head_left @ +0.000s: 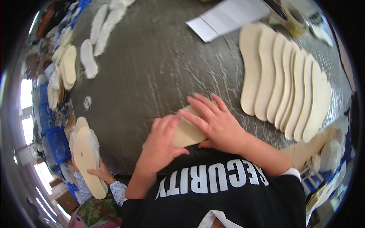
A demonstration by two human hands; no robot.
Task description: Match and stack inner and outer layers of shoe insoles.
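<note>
A cream insole point(187, 132) lies at the table's near edge in front of my body, partly covered by both my hands. My left hand point(159, 140) is wrapped over its left part, fingers close together and slightly blurred, the thumb at the near edge. Across its right part rests my right hand point(217, 123), its fingers spread and stretched out, with nothing gripped between them. The covered ends of the insole are hidden. To the right of my right hand, a row of overlapping cream insoles point(249, 72) fans across the table.
At the left a co-worker's hand point(102, 173) holds a stack of insoles point(85, 152). White insoles point(89, 60) and cream ones point(69, 64) lie along the far left. White paper point(228, 17) and a tape roll point(294, 24) sit at the back. The dark tabletop point(129, 79) has a creased covering.
</note>
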